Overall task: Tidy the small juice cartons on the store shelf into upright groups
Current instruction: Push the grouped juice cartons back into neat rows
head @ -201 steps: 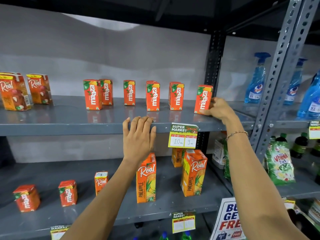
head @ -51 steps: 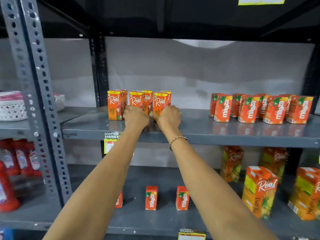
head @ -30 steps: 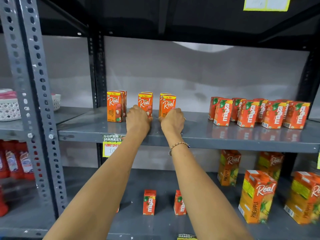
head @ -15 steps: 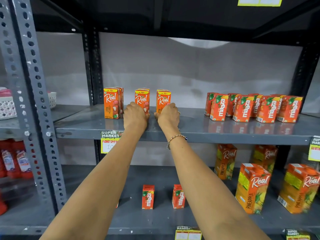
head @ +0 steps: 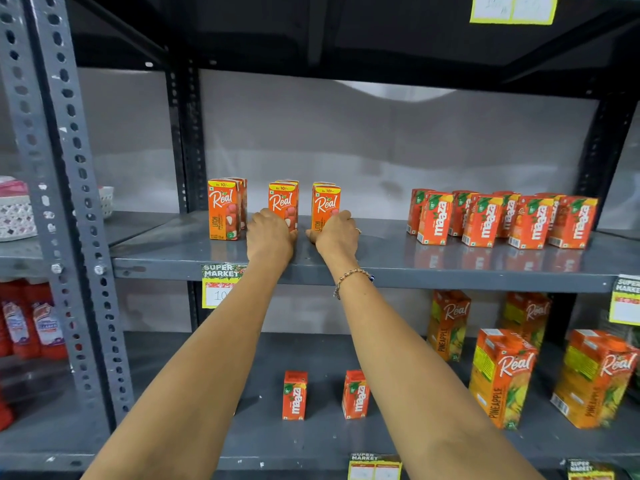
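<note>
Small orange Real litchi cartons stand upright in three pairs on the upper grey shelf (head: 381, 261). The left pair (head: 224, 208) stands alone. My left hand (head: 270, 238) is closed around the base of the middle pair (head: 283, 201). My right hand (head: 337, 235) is closed around the base of the right pair (head: 325, 204). Further right, several small Maaza cartons (head: 498, 218) stand bunched in an upright group. Two more Maaza cartons (head: 294, 394) (head: 355, 394) stand apart on the lower shelf.
Large Real pineapple cartons (head: 504, 375) stand on the lower shelf at right. A perforated steel upright (head: 65, 216) rises at left, with a white basket (head: 15, 216) and red bottles (head: 33, 327) beyond it. A price tag (head: 221, 284) hangs from the shelf edge.
The three Real pairs, bunched 1.7 s ago, now stand spaced apart. Over the last half second both hands stay at the bases of the middle and right pairs with little movement.
</note>
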